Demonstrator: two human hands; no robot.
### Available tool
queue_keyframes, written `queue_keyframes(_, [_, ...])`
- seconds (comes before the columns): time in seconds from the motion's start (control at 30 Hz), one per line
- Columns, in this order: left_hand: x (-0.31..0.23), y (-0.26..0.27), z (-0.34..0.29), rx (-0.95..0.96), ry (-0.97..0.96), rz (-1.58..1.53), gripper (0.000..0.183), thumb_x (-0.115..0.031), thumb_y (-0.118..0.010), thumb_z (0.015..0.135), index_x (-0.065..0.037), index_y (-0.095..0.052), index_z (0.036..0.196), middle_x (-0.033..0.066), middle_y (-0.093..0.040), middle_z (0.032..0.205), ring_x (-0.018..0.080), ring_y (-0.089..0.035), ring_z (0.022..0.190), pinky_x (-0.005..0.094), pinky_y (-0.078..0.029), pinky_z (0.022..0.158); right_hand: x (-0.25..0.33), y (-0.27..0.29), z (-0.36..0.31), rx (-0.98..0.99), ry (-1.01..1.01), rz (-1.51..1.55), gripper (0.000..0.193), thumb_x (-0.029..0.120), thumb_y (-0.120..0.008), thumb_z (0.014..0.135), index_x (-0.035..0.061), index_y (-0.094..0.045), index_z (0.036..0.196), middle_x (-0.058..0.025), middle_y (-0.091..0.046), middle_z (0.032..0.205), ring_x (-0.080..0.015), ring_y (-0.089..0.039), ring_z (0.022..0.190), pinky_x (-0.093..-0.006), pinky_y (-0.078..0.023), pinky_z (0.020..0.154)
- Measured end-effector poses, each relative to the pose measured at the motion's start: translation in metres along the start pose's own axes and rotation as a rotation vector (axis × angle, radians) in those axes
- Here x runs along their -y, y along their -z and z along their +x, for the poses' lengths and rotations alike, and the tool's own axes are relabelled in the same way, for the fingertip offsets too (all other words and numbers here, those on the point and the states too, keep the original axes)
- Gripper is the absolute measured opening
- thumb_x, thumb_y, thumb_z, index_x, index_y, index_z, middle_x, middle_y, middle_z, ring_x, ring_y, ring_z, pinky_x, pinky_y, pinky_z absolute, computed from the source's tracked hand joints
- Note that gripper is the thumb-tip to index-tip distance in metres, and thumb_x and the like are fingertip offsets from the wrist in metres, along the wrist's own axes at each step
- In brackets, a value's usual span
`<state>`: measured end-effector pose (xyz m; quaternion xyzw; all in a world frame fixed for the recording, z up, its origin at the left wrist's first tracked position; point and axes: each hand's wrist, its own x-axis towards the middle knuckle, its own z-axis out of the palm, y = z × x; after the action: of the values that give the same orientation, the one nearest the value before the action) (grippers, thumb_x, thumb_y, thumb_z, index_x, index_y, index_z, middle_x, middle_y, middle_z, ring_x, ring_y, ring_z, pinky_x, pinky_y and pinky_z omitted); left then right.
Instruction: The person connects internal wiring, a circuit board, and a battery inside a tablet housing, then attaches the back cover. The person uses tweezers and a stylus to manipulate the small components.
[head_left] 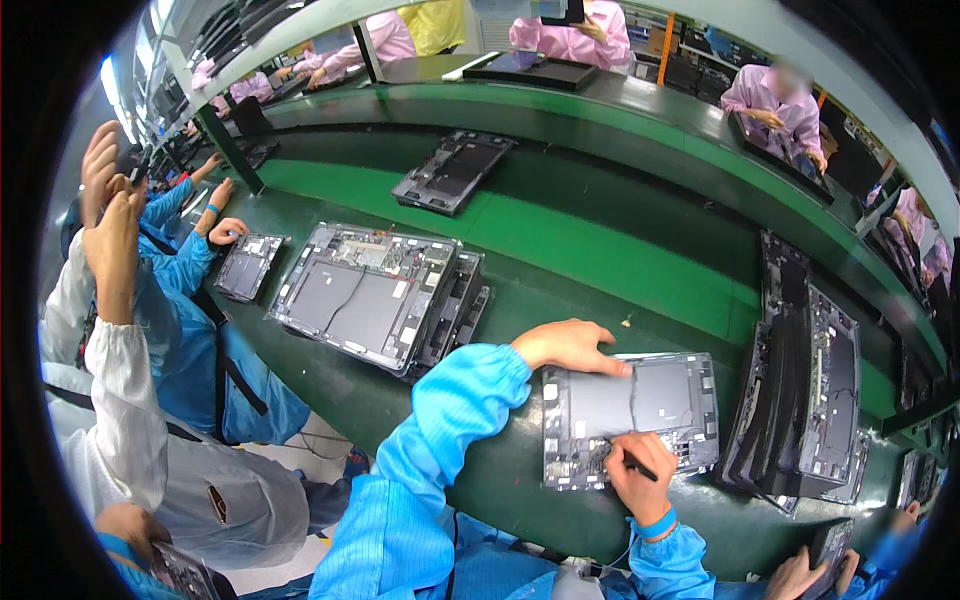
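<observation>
In front of me lies an opened tablet-like device (660,385), with a dark flat battery, a thin cable across it and a circuit board along its near side. My left hand (570,345) rests at its far left edge, fingers stretched out and thumb over the battery. My right hand (643,475) is closed around a slim black pen-like tool (640,464), held low over the circuit board. A blue band circles the right wrist. The fingers hide the tool's tip and part of the board.
Opened devices are stacked to the left (350,300), and more stand piled to the right (800,400). Another device (455,172) lies on the green conveyor (560,250). People in blue and white work on my left; a co-worker's hands (800,575) hold a device at lower right.
</observation>
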<state>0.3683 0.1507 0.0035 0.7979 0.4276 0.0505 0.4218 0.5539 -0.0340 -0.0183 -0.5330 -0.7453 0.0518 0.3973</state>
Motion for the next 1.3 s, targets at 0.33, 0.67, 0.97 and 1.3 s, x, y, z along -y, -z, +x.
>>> queue_keyframes(0.33, [0.018,0.04,0.022,-0.318,0.153,-0.999,0.044,-0.029,-0.067,0.1,0.01,-0.065,0.12,0.0199,-0.07,0.119,0.0251,-0.072,0.099,0.0378,-0.06,0.084,-0.013,0.004,0.005,-0.087,0.045,0.216,0.01,-0.001,-0.068,0.083,0.0016,-0.069,0.092,-0.0128,-0.068,0.082,-0.0308,-0.067,0.074,-0.0378,-0.053,0.062])
queue_keyframes(0.67, [0.03,0.154,0.11,-0.037,0.568,-0.328,0.087,-0.069,-0.046,0.099,0.014,-0.063,0.119,0.0214,-0.073,0.107,0.0322,-0.075,0.089,0.0446,-0.063,0.076,-0.018,0.006,0.005,0.064,-0.237,0.332,0.007,-0.001,-0.067,0.089,0.0023,-0.07,0.095,-0.014,-0.068,0.08,-0.0289,-0.066,0.065,-0.0351,-0.051,0.06])
queue_keyframes(0.97, [0.31,0.314,0.069,-0.464,0.819,0.598,0.1,-0.075,-0.071,0.077,0.008,-0.063,0.132,0.0248,-0.055,0.146,0.0423,-0.049,0.139,0.0456,-0.038,0.117,-0.004,0.014,0.018,0.105,-0.241,0.309,0.007,0.0,-0.068,0.09,0.0025,-0.068,0.097,-0.0159,-0.067,0.085,-0.0361,-0.066,0.071,-0.0403,-0.053,0.063])
queue_keyframes(1.3, [0.354,0.313,0.054,-0.283,1.132,0.156,0.116,-0.077,-0.085,0.061,0.008,-0.06,0.136,0.0203,-0.068,0.131,0.0359,-0.062,0.126,0.0485,-0.047,0.106,-0.007,0.011,0.024,0.037,-0.214,0.308,0.005,0.004,-0.069,0.091,0.0028,-0.069,0.096,-0.015,-0.066,0.085,-0.0367,-0.065,0.073,-0.0427,-0.052,0.062])
